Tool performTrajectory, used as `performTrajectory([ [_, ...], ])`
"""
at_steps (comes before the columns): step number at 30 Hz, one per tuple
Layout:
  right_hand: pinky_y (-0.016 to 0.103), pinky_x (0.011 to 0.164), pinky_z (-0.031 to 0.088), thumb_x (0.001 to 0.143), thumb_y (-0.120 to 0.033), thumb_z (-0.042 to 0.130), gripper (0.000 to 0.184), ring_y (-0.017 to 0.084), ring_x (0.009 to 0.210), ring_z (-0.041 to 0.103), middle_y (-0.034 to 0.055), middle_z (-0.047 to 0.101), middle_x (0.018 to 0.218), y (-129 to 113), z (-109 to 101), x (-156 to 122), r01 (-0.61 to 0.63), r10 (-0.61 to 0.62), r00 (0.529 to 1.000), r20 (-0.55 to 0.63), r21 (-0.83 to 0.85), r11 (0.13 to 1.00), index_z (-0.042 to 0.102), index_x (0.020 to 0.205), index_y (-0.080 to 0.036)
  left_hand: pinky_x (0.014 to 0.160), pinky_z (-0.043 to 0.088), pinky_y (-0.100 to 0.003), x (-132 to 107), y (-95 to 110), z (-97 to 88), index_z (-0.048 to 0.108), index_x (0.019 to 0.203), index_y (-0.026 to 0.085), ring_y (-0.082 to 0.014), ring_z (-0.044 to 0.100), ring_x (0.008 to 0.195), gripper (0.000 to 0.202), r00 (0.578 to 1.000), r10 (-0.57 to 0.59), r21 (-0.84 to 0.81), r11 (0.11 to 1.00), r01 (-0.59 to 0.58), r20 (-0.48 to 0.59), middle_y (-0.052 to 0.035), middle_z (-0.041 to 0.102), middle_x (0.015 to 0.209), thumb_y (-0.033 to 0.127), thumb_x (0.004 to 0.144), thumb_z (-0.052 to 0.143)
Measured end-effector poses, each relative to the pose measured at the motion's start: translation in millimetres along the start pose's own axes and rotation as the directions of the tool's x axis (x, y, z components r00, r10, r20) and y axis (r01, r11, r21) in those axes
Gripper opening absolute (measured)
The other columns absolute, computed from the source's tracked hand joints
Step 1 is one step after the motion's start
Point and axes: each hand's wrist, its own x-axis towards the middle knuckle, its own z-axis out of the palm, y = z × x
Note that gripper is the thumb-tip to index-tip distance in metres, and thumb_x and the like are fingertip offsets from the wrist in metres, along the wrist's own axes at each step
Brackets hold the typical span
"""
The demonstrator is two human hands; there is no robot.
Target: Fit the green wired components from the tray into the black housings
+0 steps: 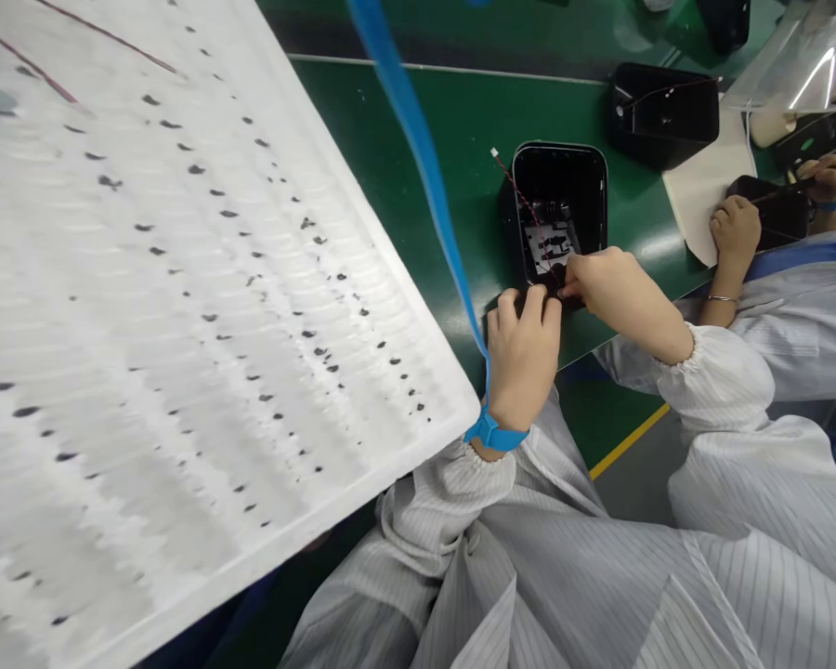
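A black plastic housing (603, 200) lies on the green bench with its open side facing up, showing moulded parts inside. A twisted red-and-black wire (522, 195) runs out of it over the far left rim and ends in a small white connector (494, 152). My left hand (524, 348), with a blue wrist strap (491, 431), has its fingers curled over the near wall of the housing. The fingertips of my right hand (603, 283) are pinched together inside the near right corner, by the wire's inner end; what they hold is hidden.
A large white foam tray (251, 279) with rows of dark marks fills the left. The strap's blue cord (418, 139) crosses the view. Another black housing (665, 116) stands at the back right. Beyond it a co-worker's hand (735, 228) rests on a dark part.
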Motion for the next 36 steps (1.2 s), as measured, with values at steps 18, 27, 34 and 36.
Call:
performTrajectory([
  [18, 0.028, 0.076, 0.047, 0.095, -0.015, 0.059, 0.018, 0.017, 0.074, 0.067, 0.0051, 0.075, 0.083, 16, 14, -2, 0.047, -0.013, 0.99, -0.142, 0.234, 0.971, 0.077, 0.094, -0.013, 0.087, 0.05, -0.038, 1, 3, 4.9, 0.065, 0.127, 0.024, -0.0262, 0.052, 0.11, 0.039, 0.999, -0.025, 0.013, 1.0, 0.025, -0.02, -0.0112, 0.063, 0.129, 0.014, 0.103, 0.036],
  [27, 0.032, 0.078, 0.05, 0.099, -0.007, 0.042, 0.042, 0.021, 0.094, 0.067, 0.0111, 0.076, 0.109, 9, 30, -37, 0.15, -0.125, 0.937, -0.328, 0.052, 0.987, 0.078, 0.118, -0.017, 0.083, 0.052, -0.04, 1, 4, 8.2, 0.067, 0.117, 0.023, -0.0269, 0.053, 0.105, 0.034, 0.99, 0.008, 0.026, 1.0, -0.004, -0.138, -0.0111, 0.064, 0.121, 0.012, 0.1, 0.04],
  [34, 0.029, 0.06, 0.036, 0.099, -0.005, 0.04, 0.049, 0.023, 0.103, 0.059, 0.0106, 0.07, 0.118, 2, 29, -40, -0.014, 0.008, 0.984, -0.178, -0.033, 0.999, 0.074, 0.129, -0.025, 0.102, 0.053, -0.045, 5, -1, 16.1, 0.068, 0.12, 0.019, -0.0267, 0.055, 0.11, 0.037, 0.985, 0.015, -0.125, 0.991, -0.037, -0.173, -0.0141, 0.062, 0.128, 0.009, 0.099, 0.039],
  [36, 0.029, 0.058, 0.032, 0.101, -0.007, 0.039, 0.051, 0.023, 0.106, 0.058, 0.0086, 0.069, 0.12, 2, 27, -43, -0.037, 0.031, 0.991, -0.128, -0.039, 0.999, 0.07, 0.135, -0.03, 0.103, 0.053, -0.045, 4, -2, 18.5, 0.066, 0.119, 0.019, -0.0269, 0.056, 0.114, 0.034, 0.972, -0.024, -0.163, 0.986, -0.015, -0.232, -0.0141, 0.058, 0.136, 0.01, 0.099, 0.041],
])
